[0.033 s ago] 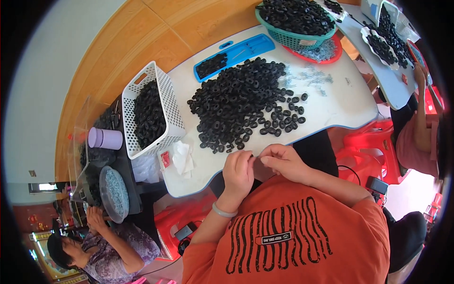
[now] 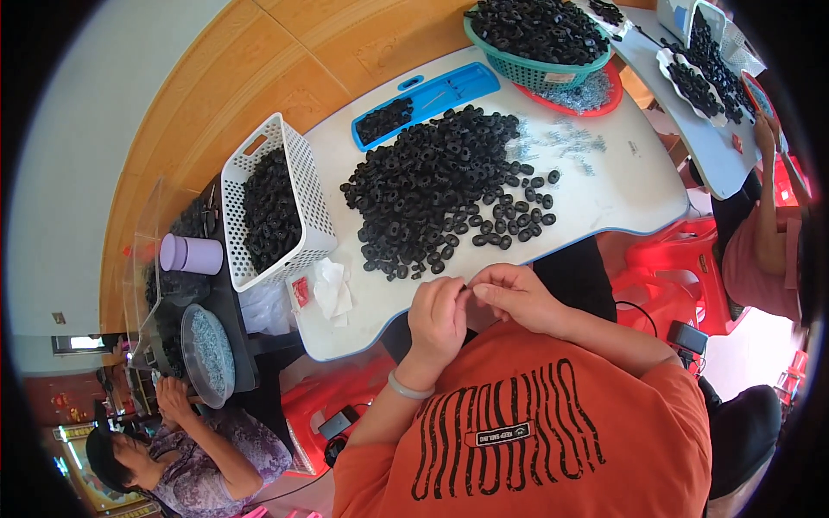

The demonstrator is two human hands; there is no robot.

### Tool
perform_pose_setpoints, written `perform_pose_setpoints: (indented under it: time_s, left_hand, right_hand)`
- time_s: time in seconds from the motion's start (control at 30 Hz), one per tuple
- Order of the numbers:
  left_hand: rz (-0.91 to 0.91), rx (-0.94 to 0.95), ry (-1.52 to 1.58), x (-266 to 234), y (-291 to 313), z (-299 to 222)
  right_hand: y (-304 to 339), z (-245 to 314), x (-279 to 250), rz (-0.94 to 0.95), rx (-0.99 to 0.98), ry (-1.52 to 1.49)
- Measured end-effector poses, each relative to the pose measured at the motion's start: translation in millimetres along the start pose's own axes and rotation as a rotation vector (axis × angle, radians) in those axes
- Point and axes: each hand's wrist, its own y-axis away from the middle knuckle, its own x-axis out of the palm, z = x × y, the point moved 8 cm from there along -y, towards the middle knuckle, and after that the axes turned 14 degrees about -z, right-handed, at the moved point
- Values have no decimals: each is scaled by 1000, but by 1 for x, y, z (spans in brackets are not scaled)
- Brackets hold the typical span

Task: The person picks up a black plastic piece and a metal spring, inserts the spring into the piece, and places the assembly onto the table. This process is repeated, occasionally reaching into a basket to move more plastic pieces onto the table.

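Note:
My left hand (image 2: 438, 318) and my right hand (image 2: 520, 299) meet at the table's near edge, fingers pinched. Between their fingertips a small dark piece (image 2: 467, 288) just shows; fingers cover most of it, so its kind is hard to make out. Just beyond my hands spreads a heap of small black oval pieces with holes (image 2: 432, 177), with several loose ones (image 2: 509, 216) scattered at its right side. Thin silvery pins or screws (image 2: 566, 142) lie on the white table (image 2: 630, 194) to the right of the heap.
Left stands a white perforated basket (image 2: 315, 203) of black pieces, near white tissue (image 2: 332, 289). A blue tray (image 2: 466, 84) and a green basket (image 2: 518, 67) on a red dish (image 2: 615, 95) sit at the back. Other people (image 2: 211, 457) work at both sides; red stools (image 2: 669, 259) stand right.
Almost nothing differs. My left fingers have shifted very slightly toward the right hand, and the view has moved a touch.

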Motion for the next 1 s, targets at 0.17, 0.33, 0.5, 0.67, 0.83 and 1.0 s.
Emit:
perform_pose_setpoints:
  time_s: [0.17,0.33,0.5,0.67,0.83,1.0]
  left_hand:
    - [-30,91,103,-1,-15,-32]
    - [8,72,184,15,-28,-44]
    - [56,84,210,42,-44,-54]
    - [87,156,229,119,-104,-81]
    - [199,254,77,216,-133,-93]
    - [405,282,-167,282,-124,-77]
  right_hand:
    - [4,15,3,70,22,-55]
    - [3,31,-31,-32,-86,-3]
    - [-19,66,-138,-495,-467,125]
    - [-15,71,-231,-832,-756,442]
    - [17,107,-230,-861,-947,809]
    - [25,119,-233,-846,-987,989]
